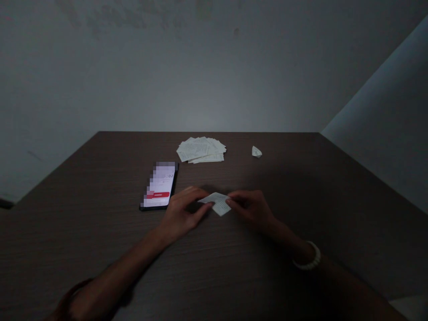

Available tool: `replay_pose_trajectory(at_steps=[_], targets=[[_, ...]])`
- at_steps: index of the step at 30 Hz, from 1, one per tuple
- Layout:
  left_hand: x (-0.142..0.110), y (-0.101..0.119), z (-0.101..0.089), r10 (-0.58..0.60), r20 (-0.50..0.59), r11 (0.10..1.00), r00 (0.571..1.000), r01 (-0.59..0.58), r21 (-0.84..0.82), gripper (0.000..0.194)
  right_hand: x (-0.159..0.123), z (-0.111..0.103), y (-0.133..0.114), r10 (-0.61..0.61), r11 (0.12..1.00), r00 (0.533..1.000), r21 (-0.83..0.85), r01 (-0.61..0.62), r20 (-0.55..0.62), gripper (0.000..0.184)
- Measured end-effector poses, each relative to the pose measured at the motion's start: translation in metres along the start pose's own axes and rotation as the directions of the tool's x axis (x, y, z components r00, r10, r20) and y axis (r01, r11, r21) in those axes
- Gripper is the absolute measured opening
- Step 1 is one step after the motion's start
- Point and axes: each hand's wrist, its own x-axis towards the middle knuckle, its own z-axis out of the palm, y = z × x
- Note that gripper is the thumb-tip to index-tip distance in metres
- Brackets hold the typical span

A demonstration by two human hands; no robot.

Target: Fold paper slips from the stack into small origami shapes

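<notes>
A small printed piece of paper [221, 207], partly folded, is held between my two hands above the middle of the table. My left hand [183, 208] pinches its left corner between thumb and fingers. On the other side, the thumb and forefinger of my right hand [253, 208] grip the right edge. Beyond the hands lies a fanned pile of printed paper pieces [201, 149]. To the right of that pile sits a small folded paper [256, 152]. Just left of my left hand, a phone [159, 185] lies face up with its screen lit.
The dark wood-grain table [100, 178] reaches back to a grey wall [214, 80]. A lighter slanted surface [388, 116] rises along the right side. A pale bracelet [309, 258] is on my right wrist. The light is dim.
</notes>
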Motion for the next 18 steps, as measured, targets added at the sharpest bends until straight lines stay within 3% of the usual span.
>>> replay_pose_trajectory(at_steps=[5, 11, 15, 18], targets=[[-0.006, -0.003, 0.002, 0.105, 0.023, 0.994, 0.994, -0.104, -0.035, 0.016, 0.0, 0.006, -0.007, 0.236, 0.903, 0.968, 0.347, -0.253, 0.09, 0.014], [-0.01, 0.001, -0.001, 0.183, 0.15, 0.983, 0.971, -0.177, -0.053, 0.031, 0.002, 0.005, -0.006, 0.334, 0.789, 0.926, 0.485, -0.377, 0.175, 0.021], [-0.006, 0.008, -0.002, 0.103, 0.21, 0.992, 0.972, -0.085, -0.094, 0.036, 0.003, 0.005, -0.005, 0.321, 0.767, 0.933, 0.532, -0.358, 0.164, 0.024], [-0.003, 0.011, 0.001, -0.1, 0.173, 0.979, 0.98, 0.128, -0.157, 0.018, 0.002, 0.006, -0.005, 0.3, 0.778, 0.941, 0.531, -0.335, 0.154, 0.023]])
